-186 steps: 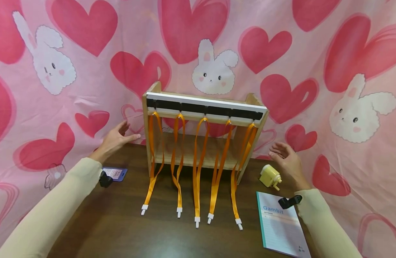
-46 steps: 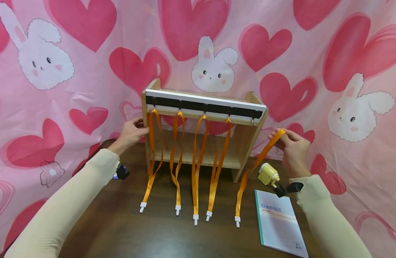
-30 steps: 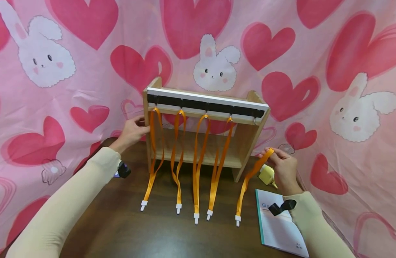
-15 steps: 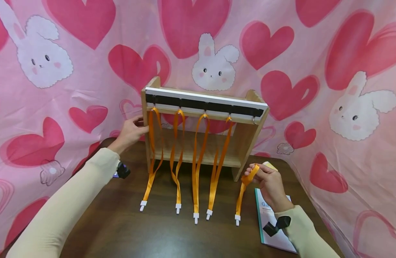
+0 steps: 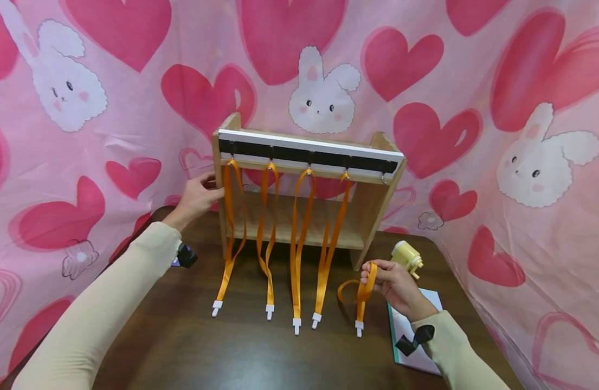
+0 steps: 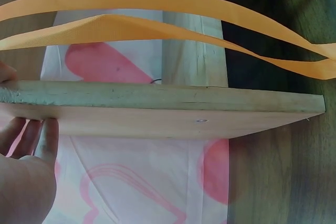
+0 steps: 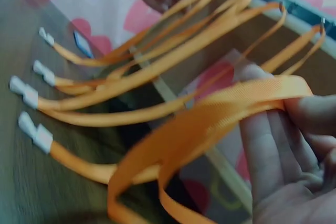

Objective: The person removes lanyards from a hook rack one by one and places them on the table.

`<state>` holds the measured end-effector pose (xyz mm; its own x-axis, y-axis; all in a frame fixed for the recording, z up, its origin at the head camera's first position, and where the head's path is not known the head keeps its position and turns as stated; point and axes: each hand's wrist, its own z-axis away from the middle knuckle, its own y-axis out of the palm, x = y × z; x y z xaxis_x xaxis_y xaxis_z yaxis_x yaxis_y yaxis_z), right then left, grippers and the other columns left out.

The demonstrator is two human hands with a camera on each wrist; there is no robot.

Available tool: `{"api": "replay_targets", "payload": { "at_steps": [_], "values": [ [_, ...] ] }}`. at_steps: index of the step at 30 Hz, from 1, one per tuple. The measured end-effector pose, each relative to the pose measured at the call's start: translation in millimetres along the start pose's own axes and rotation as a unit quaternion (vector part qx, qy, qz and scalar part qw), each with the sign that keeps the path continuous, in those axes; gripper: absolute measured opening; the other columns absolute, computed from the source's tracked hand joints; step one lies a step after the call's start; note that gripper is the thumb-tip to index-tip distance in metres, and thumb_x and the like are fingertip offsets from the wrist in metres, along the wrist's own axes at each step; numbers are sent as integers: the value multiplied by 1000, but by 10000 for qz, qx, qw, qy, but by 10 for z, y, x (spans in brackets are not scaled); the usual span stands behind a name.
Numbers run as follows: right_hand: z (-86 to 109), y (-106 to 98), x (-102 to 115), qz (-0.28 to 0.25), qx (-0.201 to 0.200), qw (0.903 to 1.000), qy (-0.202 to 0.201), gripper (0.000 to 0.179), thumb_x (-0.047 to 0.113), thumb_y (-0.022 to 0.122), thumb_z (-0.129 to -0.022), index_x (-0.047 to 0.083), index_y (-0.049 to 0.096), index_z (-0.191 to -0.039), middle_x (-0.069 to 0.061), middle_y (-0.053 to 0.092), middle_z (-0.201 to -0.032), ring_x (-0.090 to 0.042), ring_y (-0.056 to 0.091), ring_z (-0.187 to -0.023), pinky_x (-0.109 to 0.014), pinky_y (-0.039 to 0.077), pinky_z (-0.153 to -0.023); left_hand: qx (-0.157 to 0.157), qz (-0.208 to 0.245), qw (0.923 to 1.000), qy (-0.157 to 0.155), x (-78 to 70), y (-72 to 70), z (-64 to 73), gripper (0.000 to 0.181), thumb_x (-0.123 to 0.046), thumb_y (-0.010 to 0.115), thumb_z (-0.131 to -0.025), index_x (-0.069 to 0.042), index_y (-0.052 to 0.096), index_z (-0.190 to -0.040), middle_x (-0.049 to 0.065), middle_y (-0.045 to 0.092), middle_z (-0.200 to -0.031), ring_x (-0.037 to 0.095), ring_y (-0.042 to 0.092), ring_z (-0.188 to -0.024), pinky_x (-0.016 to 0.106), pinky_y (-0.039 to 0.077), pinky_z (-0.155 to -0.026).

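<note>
Pinching orange lanyard [image 5: 364, 295] in right grip [image 5: 395, 285], left grip [image 5: 197, 200] holding rack [image 5: 375, 206], dark table [image 5: 260, 360], heart-print backdrop [image 5: 206, 32]

WALLS: lightly creased pink fabric backdrop [image 5: 272, 111], spanning the back and both sides | PRINT: red hearts [image 5: 418, 140], white rabbit heads [image 5: 323, 105], small grey-outlined flowers [image 5: 430, 220] | FURNITURE: dark brown wood-grain table [image 5: 279, 368], far corners rounded, close to the fabric | LIGHT: soft, with a pale sheen [image 5: 250, 349] across the table's near part
</note>
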<state>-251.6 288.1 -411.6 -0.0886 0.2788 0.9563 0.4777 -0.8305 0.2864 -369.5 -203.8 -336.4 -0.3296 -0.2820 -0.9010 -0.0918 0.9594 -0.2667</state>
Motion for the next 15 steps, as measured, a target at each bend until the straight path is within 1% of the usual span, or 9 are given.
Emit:
{"api": "replay_targets", "payload": {
  "at_steps": [3, 5, 6, 7, 9, 12, 15],
  "values": [
    [-21, -106, -83, 450, -227, 9982, 332, 35, -1, 42, -105, 13, 75, -101, 2, 77, -93, -11, 76, -85, -29, 62, -83, 10, 34, 10000, -36, 6, 5, -3, 56, -12, 69, -91, 3, 53, -143, 25, 61, -128, 4, 58, -98, 7, 52, -78],
    [-32, -183, -158, 802, -512, 9939, 564, 29, 3, 48, -104, 13, 75, -100, 2, 77, -91, -11, 76, -85, -29, 62, -81, -2, 33, 10000, -25, 12, 7, -6, 57, -12, 69, -91, 3, 53, -143, 23, 62, -127, 5, 58, -98, 7, 52, -79],
    [-37, -218, -196, 987, -667, 9907, 653, 25, 4, 51, -103, 11, 75, -102, 2, 77, -91, -11, 76, -84, -29, 63, -80, -18, 29, 10000, -14, 13, 9, -6, 57, -12, 69, -91, 3, 53, -143, 22, 62, -126, 5, 58, -97, 8, 52, -78],
    [-43, -250, -236, 1138, -844, 9872, 733, 20, 6, 54, -103, 8, 74, -104, 2, 77, -90, -12, 76, -84, -30, 63, -80, -31, 35, 10000, -5, 14, 12, -7, 57, -12, 69, -90, 3, 53, -143, 21, 62, -125, 5, 58, -97, 8, 52, -78],
    [-51, -303, -311, 1418, -1141, 9798, 826, 19, 10, 58, -102, 1, 72, -110, 2, 78, -91, -12, 76, -85, -30, 63, -79, -51, 35, 10000, -6, 5, 12, 1, 56, -11, 70, -90, 3, 53, -142, 21, 62, -125, 4, 58, -97, 8, 52, -78],
    [-75, -342, -409, 1757, -1631, 9672, 835, 30, 12, 61, -100, -10, 67, -119, 1, 78, -92, -11, 77, -84, -29, 63, -77, -42, -2, 10000, -34, 1, 10, 3, 57, -13, 70, -91, 2, 53, -143, 23, 62, -128, 3, 58, -97, 7, 51, -78],
    [-117, -345, -485, 1968, -2204, 9518, 818, 36, 13, 63, -100, -13, 64, -124, 0, 79, -92, -11, 77, -83, -28, 62, -74, -17, 5, 10000, -64, -5, 4, 10, 57, -14, 71, -91, 1, 53, -143, 23, 61, -129, 5, 57, -98, 7, 51, -79]
  ]
}}
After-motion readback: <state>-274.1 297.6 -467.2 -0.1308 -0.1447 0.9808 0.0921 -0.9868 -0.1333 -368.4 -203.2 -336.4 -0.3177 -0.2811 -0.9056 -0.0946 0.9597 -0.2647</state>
